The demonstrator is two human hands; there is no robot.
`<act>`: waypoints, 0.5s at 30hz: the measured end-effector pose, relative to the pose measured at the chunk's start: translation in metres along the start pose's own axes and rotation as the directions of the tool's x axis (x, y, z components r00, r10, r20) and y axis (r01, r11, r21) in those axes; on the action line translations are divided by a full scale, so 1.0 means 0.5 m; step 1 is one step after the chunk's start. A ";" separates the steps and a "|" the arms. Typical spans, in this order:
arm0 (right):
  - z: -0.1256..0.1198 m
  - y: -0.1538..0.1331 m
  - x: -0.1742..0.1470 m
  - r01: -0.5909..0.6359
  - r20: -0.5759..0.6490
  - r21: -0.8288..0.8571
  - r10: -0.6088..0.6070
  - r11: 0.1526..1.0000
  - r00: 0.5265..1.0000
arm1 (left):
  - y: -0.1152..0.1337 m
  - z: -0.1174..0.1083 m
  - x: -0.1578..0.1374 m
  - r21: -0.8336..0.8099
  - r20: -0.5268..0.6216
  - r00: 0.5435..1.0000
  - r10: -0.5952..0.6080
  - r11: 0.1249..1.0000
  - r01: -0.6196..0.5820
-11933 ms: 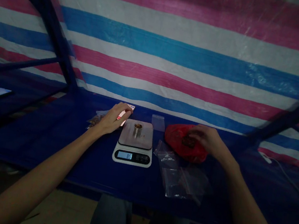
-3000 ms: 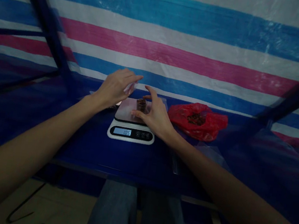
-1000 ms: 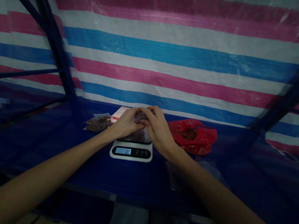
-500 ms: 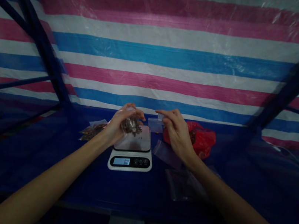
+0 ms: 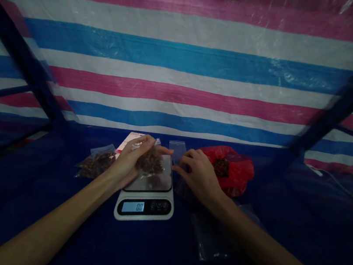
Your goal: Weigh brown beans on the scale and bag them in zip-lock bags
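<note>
My left hand (image 5: 134,159) is closed around a clear plastic bag (image 5: 151,160) of brown dried pieces. It holds the bag over the steel plate of a white kitchen scale (image 5: 144,207), whose display reads 0.0. Whether the bag touches the plate, I cannot tell. My right hand (image 5: 198,173) is by the scale's right edge, fingers bent and thumb apart, with nothing visible in it. Just behind that hand lies a small clear zip bag (image 5: 177,149). To its right sits an open red plastic bag (image 5: 240,173) with dark reddish-brown pieces inside.
Filled clear bags (image 5: 97,162) lie left of the scale, beside a white and pink card (image 5: 129,138). More flat clear bags (image 5: 213,242) lie under my right forearm. Blue frame bars (image 5: 25,56) flank the blue table, with a striped sheet (image 5: 182,93) behind.
My view has tilted down and shifted. My right hand has lowered toward the scale's right edge, its fingers more bent. My left hand still holds the bag over the plate; the card now shows.
</note>
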State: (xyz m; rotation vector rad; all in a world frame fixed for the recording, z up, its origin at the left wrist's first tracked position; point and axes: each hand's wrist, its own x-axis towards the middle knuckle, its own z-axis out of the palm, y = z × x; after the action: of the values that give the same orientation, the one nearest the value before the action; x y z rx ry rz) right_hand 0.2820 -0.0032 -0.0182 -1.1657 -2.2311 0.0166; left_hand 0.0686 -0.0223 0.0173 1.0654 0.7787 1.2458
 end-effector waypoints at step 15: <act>-0.015 0.008 0.003 0.075 0.268 -0.109 -0.043 0.991 0.962 | -0.016 0.020 -0.007 0.153 -0.161 0.962 0.222 0.968 -0.198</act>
State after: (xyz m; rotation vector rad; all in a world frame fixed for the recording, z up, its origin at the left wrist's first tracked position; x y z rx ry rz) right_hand 0.2884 -0.0013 -0.0122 -1.2189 -2.5323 0.0177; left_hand 0.0798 -0.0278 0.0131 1.1824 0.9135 1.5010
